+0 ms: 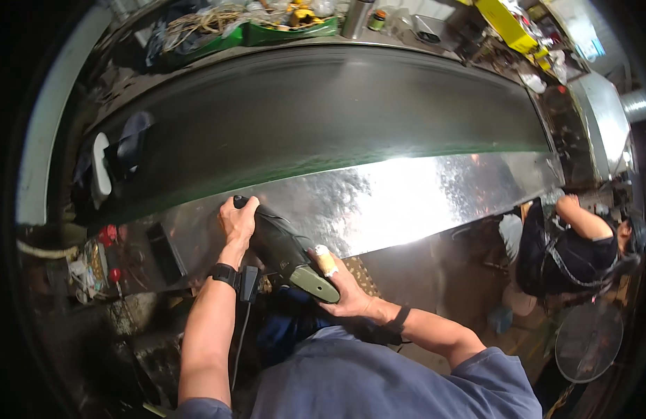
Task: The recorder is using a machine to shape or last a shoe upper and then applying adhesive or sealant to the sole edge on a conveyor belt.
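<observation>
Both my hands hold a black shoe (280, 244) tilted over the near edge of the metal ledge. An olive-green flat end with a small hole (314, 281) faces me. My left hand (239, 222) is closed round the far, narrow end. Around the near end wraps my right hand (347, 290), one finger covered in a pale yellow and white wrapping (326, 260). Below my left wrist sits a small dark box (249, 283) with a cable running down.
Beyond the shiny metal ledge (323, 202) runs a wide dark belt (323, 105). A shoe with a white sole (101, 167) lies at its left end. A green tray (288, 31) and yellow box (506, 26) stand behind. Another person (571, 244) works at right.
</observation>
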